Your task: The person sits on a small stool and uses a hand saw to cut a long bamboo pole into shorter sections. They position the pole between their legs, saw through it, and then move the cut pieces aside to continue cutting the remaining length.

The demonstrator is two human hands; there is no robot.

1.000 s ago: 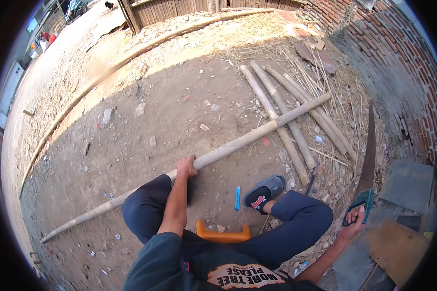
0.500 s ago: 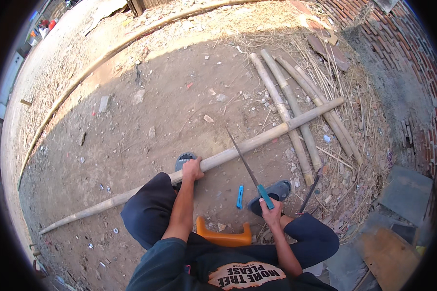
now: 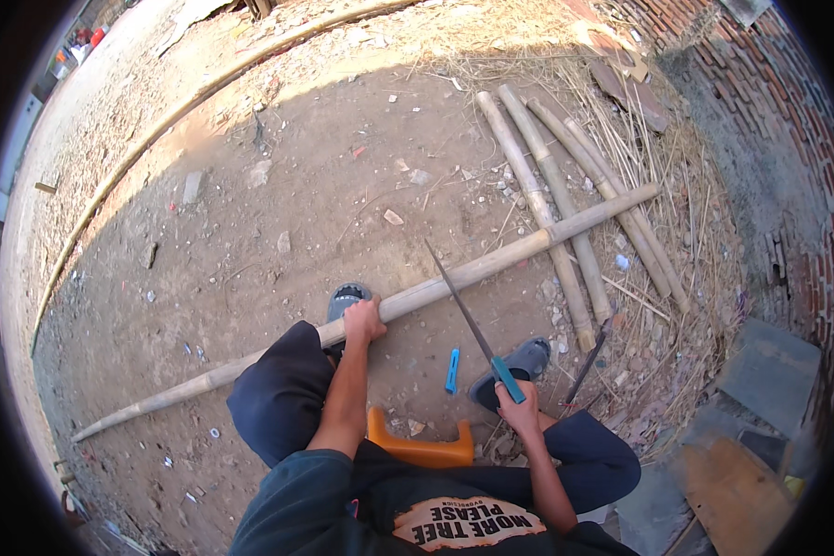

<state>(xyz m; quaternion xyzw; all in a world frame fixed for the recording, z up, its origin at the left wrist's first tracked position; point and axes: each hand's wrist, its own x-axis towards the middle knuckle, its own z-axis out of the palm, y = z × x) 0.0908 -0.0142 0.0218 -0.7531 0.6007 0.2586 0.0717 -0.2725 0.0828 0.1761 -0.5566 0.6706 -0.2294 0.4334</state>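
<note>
A long tapering bamboo pole runs from the lower left to the upper right, its thick end lying across several shorter bamboo lengths. My left hand is closed around it beside my left sandal. In my right hand is the teal handle of a handsaw, gripped near my right sandal. The narrow blade points up and to the left, crossing the pole to the right of my left hand. Whether its teeth touch the bamboo I cannot tell.
A blue utility knife lies on the dirt between my feet. Close to me is an orange plastic stool. Dry straw and a brick wall border the right side; another long pole curves along the far left.
The whole view has shifted slightly. Both hands keep their grips, and the saw still lies across the pole at nearly the same place.
</note>
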